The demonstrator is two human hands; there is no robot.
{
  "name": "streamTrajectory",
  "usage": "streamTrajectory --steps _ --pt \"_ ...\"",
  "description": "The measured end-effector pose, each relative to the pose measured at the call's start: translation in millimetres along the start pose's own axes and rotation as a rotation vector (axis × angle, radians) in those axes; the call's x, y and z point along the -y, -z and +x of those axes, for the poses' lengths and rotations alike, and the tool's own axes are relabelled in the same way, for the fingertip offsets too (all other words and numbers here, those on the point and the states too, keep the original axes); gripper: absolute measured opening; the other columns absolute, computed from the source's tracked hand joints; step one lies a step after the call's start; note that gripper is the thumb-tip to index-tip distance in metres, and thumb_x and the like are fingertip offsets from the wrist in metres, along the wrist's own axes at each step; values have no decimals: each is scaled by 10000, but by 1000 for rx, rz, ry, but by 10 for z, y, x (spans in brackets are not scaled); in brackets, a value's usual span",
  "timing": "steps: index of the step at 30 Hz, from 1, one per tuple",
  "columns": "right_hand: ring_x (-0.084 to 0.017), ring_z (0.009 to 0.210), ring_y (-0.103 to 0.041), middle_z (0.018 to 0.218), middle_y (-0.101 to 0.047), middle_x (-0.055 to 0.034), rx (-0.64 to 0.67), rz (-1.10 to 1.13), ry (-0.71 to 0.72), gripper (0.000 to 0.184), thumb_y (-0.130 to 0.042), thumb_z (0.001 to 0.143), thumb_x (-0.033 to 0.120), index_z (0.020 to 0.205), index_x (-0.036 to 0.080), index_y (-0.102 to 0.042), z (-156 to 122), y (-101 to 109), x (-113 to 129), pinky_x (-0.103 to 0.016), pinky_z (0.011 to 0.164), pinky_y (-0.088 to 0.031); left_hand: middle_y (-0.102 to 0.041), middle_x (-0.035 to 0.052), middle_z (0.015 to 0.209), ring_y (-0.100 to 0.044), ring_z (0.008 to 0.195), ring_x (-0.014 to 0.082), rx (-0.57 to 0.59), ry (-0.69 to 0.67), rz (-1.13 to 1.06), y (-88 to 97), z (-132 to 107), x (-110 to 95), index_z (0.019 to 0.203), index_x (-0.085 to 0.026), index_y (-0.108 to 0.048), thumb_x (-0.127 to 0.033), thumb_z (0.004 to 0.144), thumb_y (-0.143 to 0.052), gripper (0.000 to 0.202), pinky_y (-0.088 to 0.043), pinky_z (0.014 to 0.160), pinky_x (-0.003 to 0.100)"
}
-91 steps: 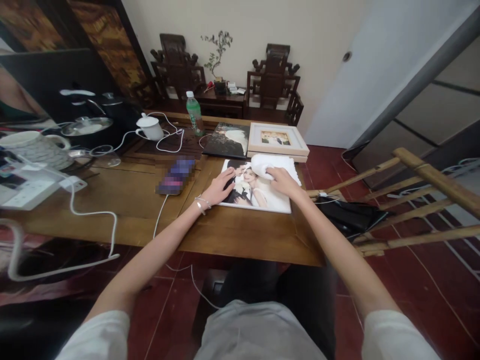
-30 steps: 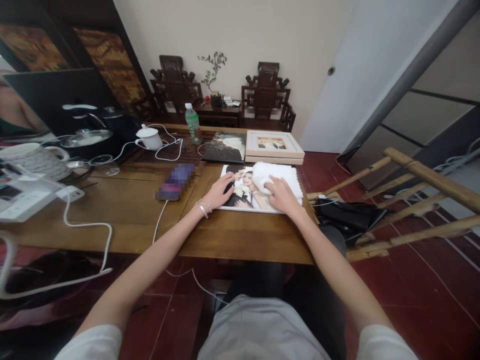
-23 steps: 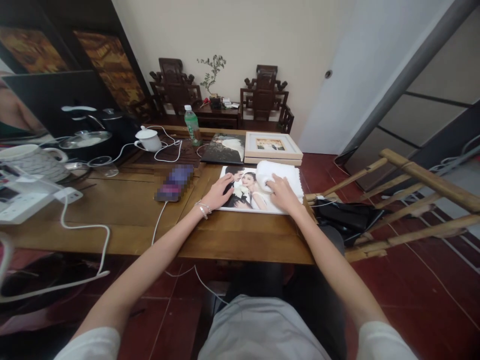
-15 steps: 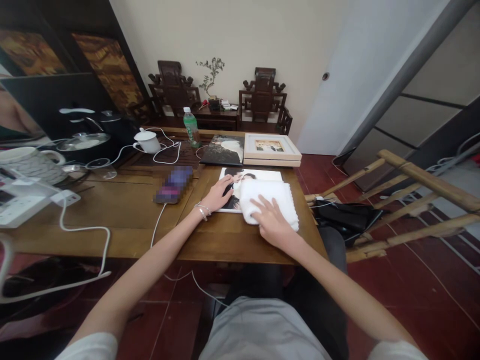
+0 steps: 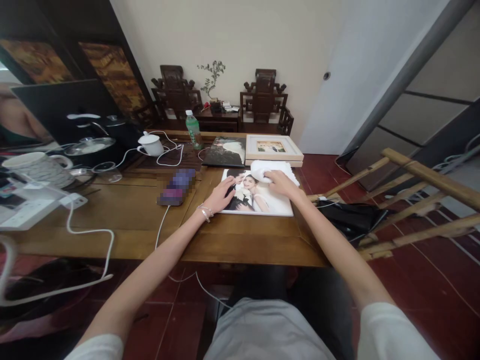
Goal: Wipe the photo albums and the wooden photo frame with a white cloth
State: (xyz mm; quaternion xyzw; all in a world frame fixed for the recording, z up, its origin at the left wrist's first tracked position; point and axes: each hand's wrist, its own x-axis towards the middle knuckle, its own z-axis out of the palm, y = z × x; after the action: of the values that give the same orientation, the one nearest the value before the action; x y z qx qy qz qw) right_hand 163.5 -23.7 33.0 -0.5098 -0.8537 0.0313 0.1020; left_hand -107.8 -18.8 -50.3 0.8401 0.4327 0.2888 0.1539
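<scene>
A wedding photo panel (image 5: 277, 204) lies flat on the wooden table in front of me, showing a couple and a white bouquet. My left hand (image 5: 221, 196) rests on its left edge with the fingers stretched out flat. At the panel's upper right, my right hand (image 5: 282, 184) presses a bunched white towel (image 5: 259, 171) against the surface, fingers curled into the cloth. The towel covers the panel's upper right corner and reaches close to the stacked frames behind.
Behind the panel lie a dark photo panel (image 5: 225, 151) and stacked pale frames (image 5: 296, 150). A green-labelled bottle (image 5: 193, 131), a lidded white cup (image 5: 150, 145) and a phone (image 5: 176, 187) on a cable stand left. A power strip (image 5: 28, 212) and mug (image 5: 37, 169) are farther left.
My right hand has pushed the towel away from me to the panel's far edge, uncovering the lower right of the photo. My left hand stays on the left edge.
</scene>
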Motion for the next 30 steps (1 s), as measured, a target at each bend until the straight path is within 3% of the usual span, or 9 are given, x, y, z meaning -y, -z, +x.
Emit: streamTrajectory --steps 4,8,12,15,20,26,30 --pt "-323 1115 -597 1182 -668 -205 -41 -31 -18 449 -419 728 -19 1075 114 -670 -139 -78 109 -400 931 -428 -452 133 1549 -369 1473 264 -8 6 -6 0 -6 -4 1402 -161 -518 -388 978 -419 491 -265 1239 460" --pt "-354 1335 -478 1341 -590 -235 -11 -62 20 429 -451 745 0 1092 121 -673 -588 -133 344 -529 1084 -355 -454 137 1546 -365 1475 264 -9 4 -10 5 -11 -25 1403 -156 -519 -374 981 -416 487 -266 1238 459" --pt "-323 1432 -396 1418 -562 -201 22 6 106 474 -439 742 -16 1118 146 -677 -1089 -110 531 -555 1163 -291 -447 159 1547 -366 1475 269 -8 9 -4 -4 -3 -24 1402 -127 -516 -375 981 -418 498 -268 1237 461" --pt "-313 1424 -413 1419 -572 -175 40 47 145 488 -442 727 -15 1111 164 -683 -1262 -80 583 -544 1172 -294 -447 167 1546 -367 1474 270 -6 7 1 -14 0 -13 1397 -118 -518 -375 981 -415 500 -270 1236 465" --pt "-305 1350 -478 1321 -623 -188 37 40 112 456 -445 709 -5 1065 149 -683 -984 -27 431 -457 1089 -386 -455 128 1549 -370 1473 261 -16 -3 -8 -7 -14 -18 1401 -166 -519 -377 979 -419 482 -274 1236 462" --pt "-287 1013 -612 1078 -685 -165 8 -4 15 446 -419 703 -1 1046 128 -673 -387 8 115 -357 862 -460 -438 177 1549 -358 1479 264 -1 6 2 13 -24 -45 1409 -91 -512 -385 980 -400 532 -252 1245 435" --pt "-321 1234 -548 1271 -636 -210 -4 -25 -18 476 -422 725 -13 1113 114 -666 -362 -71 98 -455 1025 -414 -457 164 1540 -365 1476 263 -13 12 -5 8 -21 -37 1400 -113 -521 -375 973 -410 513 -251 1244 449"
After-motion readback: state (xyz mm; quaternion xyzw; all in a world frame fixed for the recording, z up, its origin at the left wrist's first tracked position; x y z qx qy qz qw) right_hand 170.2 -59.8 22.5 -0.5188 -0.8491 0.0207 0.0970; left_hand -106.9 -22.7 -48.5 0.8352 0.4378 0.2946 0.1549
